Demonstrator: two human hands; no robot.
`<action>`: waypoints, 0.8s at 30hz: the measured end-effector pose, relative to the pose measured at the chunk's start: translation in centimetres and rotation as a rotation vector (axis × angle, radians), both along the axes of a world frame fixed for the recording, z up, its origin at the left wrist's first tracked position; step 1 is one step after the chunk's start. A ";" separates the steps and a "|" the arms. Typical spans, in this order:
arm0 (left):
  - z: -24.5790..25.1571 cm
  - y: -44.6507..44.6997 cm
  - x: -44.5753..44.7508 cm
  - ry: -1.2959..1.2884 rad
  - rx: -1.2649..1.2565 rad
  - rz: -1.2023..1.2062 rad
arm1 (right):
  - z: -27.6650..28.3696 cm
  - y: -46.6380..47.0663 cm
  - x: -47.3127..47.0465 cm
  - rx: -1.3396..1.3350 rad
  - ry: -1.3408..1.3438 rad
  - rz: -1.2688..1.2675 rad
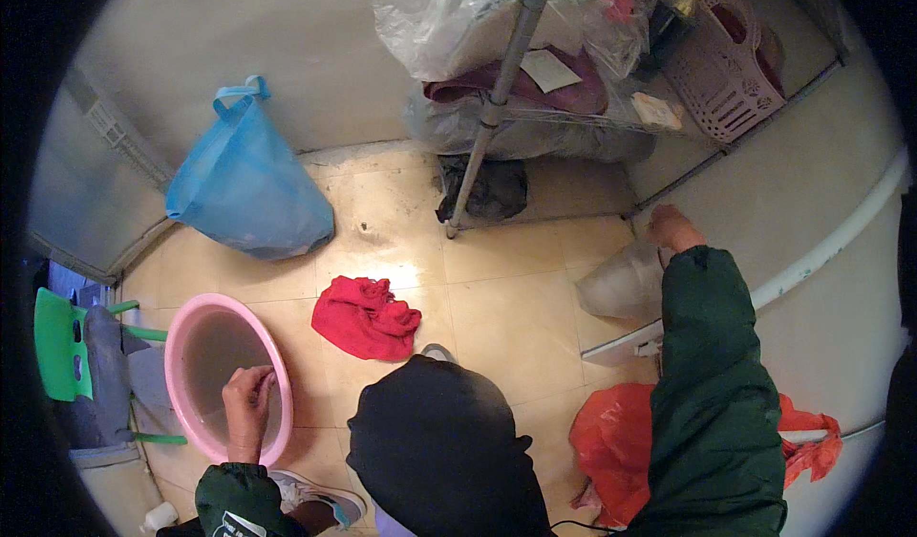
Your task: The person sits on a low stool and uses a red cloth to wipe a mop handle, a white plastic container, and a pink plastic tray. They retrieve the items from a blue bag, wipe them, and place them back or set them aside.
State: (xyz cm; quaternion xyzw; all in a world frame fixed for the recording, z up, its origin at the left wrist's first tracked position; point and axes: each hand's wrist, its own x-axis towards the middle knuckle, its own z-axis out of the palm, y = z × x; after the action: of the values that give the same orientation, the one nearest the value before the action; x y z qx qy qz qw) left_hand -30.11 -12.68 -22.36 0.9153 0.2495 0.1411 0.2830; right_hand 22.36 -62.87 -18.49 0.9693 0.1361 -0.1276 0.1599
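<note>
My left hand point(248, 402) is over the pink plastic basin point(175, 365), its fingers curled near the right inner rim; whether they pinch something cannot be told. Murky water point(215, 351) stands in the basin. At the right, my right hand point(673, 227) is bent at the top of a translucent plastic container point(623, 282) close to the wall; the sleeve hides part of it, and whether the fingers grip it is unclear. A crumpled red cloth point(367, 318) lies on the tiled floor between my two arms.
A blue bag point(251, 186) stands at the wall. A metal rack point(494, 114) holds plastic bags and a pink basket point(723, 78). Left of the basin is a green chair point(61, 343). A red plastic bag point(612, 444) and a white pipe point(817, 261) are at the right.
</note>
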 end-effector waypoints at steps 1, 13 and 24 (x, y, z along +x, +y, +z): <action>0.0 0.1 -0.1 0.002 0.002 0.003 | 0.4 1.5 -0.9 0.013 0.036 -0.007; 0.3 0.1 -1.2 0.065 -0.030 0.062 | -5.0 12.1 -11.6 0.230 0.308 0.478; -0.3 -1.1 -1.1 0.130 -0.061 0.040 | -11.0 19.8 -11.2 0.702 -0.018 0.306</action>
State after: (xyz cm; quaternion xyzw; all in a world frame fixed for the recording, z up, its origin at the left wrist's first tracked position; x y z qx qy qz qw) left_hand -31.23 -13.77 -22.69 0.9083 0.2900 0.0792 0.2908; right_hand 11.17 -43.12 -29.47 0.9347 0.3133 -0.0394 -0.1634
